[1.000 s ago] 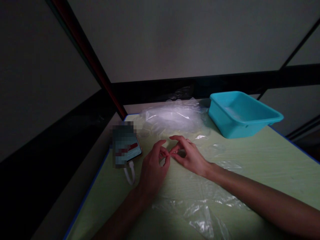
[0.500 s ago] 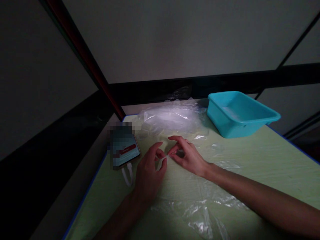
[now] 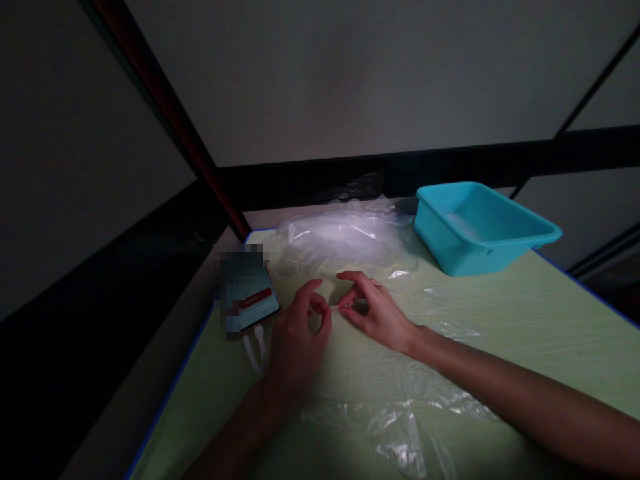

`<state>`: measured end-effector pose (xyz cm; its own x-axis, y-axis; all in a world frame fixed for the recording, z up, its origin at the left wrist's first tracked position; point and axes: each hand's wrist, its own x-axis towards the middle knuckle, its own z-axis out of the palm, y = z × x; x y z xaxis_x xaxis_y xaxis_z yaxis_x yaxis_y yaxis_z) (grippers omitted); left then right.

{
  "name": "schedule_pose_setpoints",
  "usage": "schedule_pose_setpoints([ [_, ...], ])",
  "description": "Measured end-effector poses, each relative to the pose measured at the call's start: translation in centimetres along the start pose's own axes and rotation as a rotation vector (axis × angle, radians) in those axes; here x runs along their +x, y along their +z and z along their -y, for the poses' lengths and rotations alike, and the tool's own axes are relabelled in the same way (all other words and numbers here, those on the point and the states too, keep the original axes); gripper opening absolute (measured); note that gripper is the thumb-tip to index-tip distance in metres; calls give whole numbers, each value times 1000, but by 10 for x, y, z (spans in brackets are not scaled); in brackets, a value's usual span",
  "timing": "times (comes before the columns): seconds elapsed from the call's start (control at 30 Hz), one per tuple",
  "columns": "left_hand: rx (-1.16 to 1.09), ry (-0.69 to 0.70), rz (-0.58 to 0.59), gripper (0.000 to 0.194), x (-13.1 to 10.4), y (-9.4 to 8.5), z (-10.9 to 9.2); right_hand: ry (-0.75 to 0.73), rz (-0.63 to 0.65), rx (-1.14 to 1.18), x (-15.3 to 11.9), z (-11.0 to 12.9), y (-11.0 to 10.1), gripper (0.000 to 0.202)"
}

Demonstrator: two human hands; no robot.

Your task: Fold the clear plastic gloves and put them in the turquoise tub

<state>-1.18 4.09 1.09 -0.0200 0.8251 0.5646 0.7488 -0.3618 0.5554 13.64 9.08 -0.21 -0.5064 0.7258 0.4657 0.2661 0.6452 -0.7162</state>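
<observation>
Near the middle of the pale green table (image 3: 505,300), my left hand (image 3: 303,330) and my right hand (image 3: 373,310) face each other with a small gap between their fingertips. Thumb and finger of each hand are pinched on a small whitish, translucent piece (image 3: 335,309), too small to make out well. Just behind the hands lies a pile of clear, crinkled plastic (image 3: 345,233). More thin clear plastic (image 3: 405,433) is spread flat on the table in front of them, partly under my right forearm.
A turquoise basin (image 3: 480,247) stands at the back right. A phone (image 3: 255,300), its screen lit and partly pixelated, is at the left edge with a white cable (image 3: 256,353). A wall with a black band (image 3: 310,180) rises behind the table.
My left hand has shifted slightly, its thumb now closed against its fingertip. My right hand has hardly moved.
</observation>
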Motion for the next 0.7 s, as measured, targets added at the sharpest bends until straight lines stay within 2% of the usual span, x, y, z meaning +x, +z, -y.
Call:
schedule_pose_setpoints([
  [0.27,36,8,-252,29,0,-9,3,-27,-36,40,0,0,-1,36],
  [0.33,53,74,-263,23,-4,-11,1,-24,-20,47,0,0,-1,29],
  [0.4,79,192,-156,18,-8,-10,-2,-27,42,55,1,0,0,31],
  [0.5,119,295,110,16,-15,-2,-8,-52,192,14,2,0,0,47],
  [0.6,186,258,278,19,-19,5,-12,-118,306,-63,3,-1,1,62],
  [0.7,278,178,383,23,-21,7,-12,-162,369,-123,3,-4,2,69],
])
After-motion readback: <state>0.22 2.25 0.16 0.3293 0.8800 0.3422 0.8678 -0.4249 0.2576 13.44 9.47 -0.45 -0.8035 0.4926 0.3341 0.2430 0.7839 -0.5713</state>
